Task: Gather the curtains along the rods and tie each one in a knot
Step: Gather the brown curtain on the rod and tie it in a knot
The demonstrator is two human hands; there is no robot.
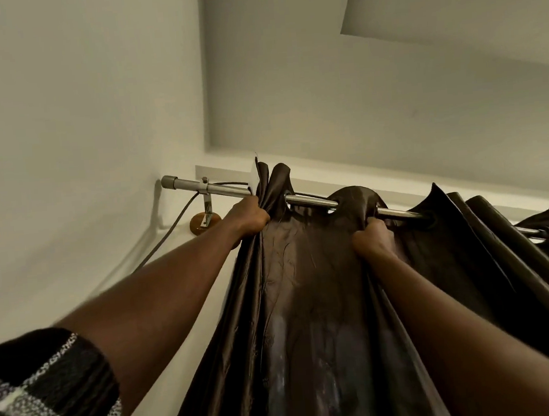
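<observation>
Dark brown curtain [305, 287] hangs by eyelets from the metal rod [309, 202], partly bunched toward the rod's left end. Left hand [249, 219]: fingers curled round the gathered leading folds, just under the rod near its left end. Right hand [372, 238]: fist closed on a fold of curtain directly below the rod, further to the right. More pleats hang off the rod's right stretch. Bracket [208, 209] and grey cable [167, 236] sit at the rod's left end
</observation>
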